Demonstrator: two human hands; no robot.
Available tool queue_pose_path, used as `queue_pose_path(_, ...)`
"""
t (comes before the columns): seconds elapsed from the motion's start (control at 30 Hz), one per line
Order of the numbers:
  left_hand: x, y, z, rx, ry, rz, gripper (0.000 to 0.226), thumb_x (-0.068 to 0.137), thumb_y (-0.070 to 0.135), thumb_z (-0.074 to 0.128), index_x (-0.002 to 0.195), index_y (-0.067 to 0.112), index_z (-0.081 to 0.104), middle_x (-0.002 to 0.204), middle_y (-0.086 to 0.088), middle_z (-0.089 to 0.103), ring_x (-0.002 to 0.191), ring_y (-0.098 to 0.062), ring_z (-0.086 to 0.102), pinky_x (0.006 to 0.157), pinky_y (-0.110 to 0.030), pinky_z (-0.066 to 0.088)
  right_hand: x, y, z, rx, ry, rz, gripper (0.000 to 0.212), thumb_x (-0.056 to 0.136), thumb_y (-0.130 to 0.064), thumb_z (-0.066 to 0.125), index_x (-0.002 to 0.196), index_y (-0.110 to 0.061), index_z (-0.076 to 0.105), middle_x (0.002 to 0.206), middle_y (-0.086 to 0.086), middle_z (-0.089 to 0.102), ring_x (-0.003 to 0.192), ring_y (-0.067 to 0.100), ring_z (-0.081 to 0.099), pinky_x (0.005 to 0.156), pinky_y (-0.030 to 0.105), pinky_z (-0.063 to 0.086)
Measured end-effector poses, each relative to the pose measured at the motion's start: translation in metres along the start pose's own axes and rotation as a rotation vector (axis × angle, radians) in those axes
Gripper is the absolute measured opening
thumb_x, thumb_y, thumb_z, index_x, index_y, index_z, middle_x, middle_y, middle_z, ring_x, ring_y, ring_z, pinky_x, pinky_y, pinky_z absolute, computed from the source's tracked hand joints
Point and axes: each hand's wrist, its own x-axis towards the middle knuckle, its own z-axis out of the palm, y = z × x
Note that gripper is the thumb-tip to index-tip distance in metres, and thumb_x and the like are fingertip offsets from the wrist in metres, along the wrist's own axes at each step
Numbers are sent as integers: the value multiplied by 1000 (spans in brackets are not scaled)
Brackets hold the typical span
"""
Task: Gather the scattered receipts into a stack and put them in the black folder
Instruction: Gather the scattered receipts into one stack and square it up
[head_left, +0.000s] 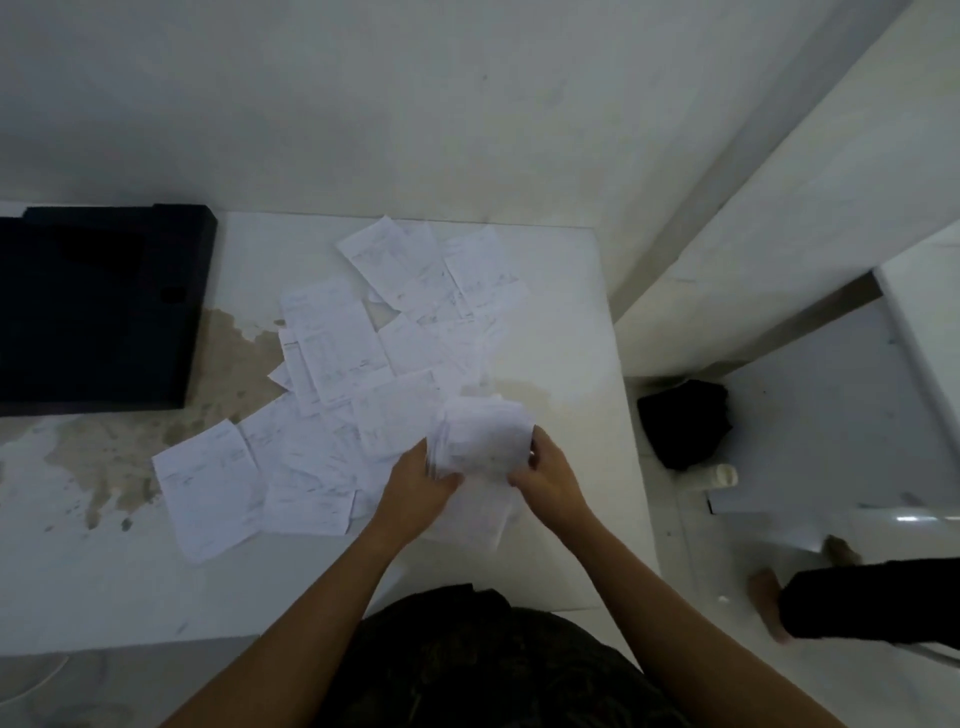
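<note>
- The person's dark patterned garment (467, 665) fills the bottom edge nearest the camera, and both bare forearms reach forward from it over the table.
- The white table (561, 312) takes up most of the view, and a brownish worn patch (234, 364) spreads across its left half.
- The black folder (93, 312) lies flat and closed at the table's far left, well apart from the hands.
- The scattered receipts (332, 353) lie overlapping in a loose spread across the middle of the table, from the far edge to just beside the left hand.
- A black bundle (685, 421) sits on the floor to the right of the table, with a small white cylinder (722, 475) just beside it.
- A stack of receipts (483, 436) is held above the table near its right side, blurred and between the two hands.
- The left hand (415, 493) grips the stack's left edge, thumb on top.
- The right hand (550, 478) grips its right edge, fingers curled round it.
</note>
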Motion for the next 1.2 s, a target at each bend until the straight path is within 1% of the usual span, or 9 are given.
queue_pose_path(0.17, 2, 23, 11, -117, 105, -52, 42, 85, 22, 67, 125, 10, 60, 116, -1, 64, 107, -16, 61, 89, -27, 49, 1, 2, -4, 4, 133, -53, 44, 85, 2, 55, 117, -28, 59, 104, -8, 67, 96, 11, 66, 75, 23, 58)
queue_pose_path(0.3, 2, 28, 9, -324, 102, -112, 31, 87, 21, 69, 116, 28, 63, 111, 7, 70, 101, -15, 66, 87, -37, 56, 1, 0, -15, 3, 30, 103, 27, 92, -19, 60, 118, -23, 54, 109, -5, 65, 99, 17, 64, 79, 28, 56)
queue_pose_path(0.4, 2, 34, 6, -470, 103, -201, 21, 89, 23, 66, 108, 32, 64, 109, 2, 73, 96, -20, 70, 84, -45, 59, 1, -5, -18, 29, -146, 146, 46, 85, -40, 71, 124, -25, 53, 119, -8, 65, 104, 12, 66, 87, 34, 58)
queue_pose_path(0.47, 1, 42, 3, -597, 44, -249, 17, 94, 29, 59, 108, 27, 67, 107, 0, 75, 97, -21, 72, 88, -45, 57, 0, -12, -19, 108, -122, 132, 49, 80, -36, 77, 122, -22, 56, 116, -7, 67, 102, 12, 68, 86, 35, 59)
queue_pose_path(0.63, -2, 54, -5, -666, -51, -316, 41, 100, 44, 39, 111, 19, 70, 107, -4, 75, 100, -23, 71, 95, -42, 54, 2, -31, -24, 210, 17, 157, 27, 87, -27, 71, 112, -21, 66, 111, -4, 72, 97, 15, 71, 82, 35, 60)
queue_pose_path(0.73, -1, 61, -7, -712, -121, -294, 41, 101, 42, 39, 119, 17, 66, 114, -5, 72, 106, -22, 69, 95, -40, 52, -3, -42, -31, 178, -116, 131, 13, 95, -33, 60, 106, -32, 67, 107, -6, 74, 90, 12, 72, 70, 28, 60)
queue_pose_path(0.83, -2, 68, -11, -783, -193, -258, 38, 98, 43, 45, 118, 19, 66, 117, -8, 71, 109, -25, 67, 96, -45, 51, -5, -48, -39, 96, -269, 109, 21, 94, -40, 59, 111, -29, 66, 106, -5, 74, 90, 14, 73, 67, 28, 60)
queue_pose_path(0.97, 1, 67, -12, -628, -62, -178, 27, 98, 28, 53, 117, 15, 66, 115, -7, 72, 103, -22, 70, 89, -40, 56, 2, -55, -45, 3, -44, 17, 23, 88, -34, 69, 104, -18, 64, 98, -5, 69, 86, 13, 69, 62, 24, 58)
queue_pose_path(1.2, -1, 71, -8, -507, 111, -132, 25, 98, 45, 44, 93, 36, 66, 100, 8, 72, 94, -11, 67, 82, -30, 53, 7, -68, -46, -163, 140, -56, 38, 97, -29, 56, 65, -17, 40, 64, -4, 49, 57, 8, 46, 54, 17, 33)
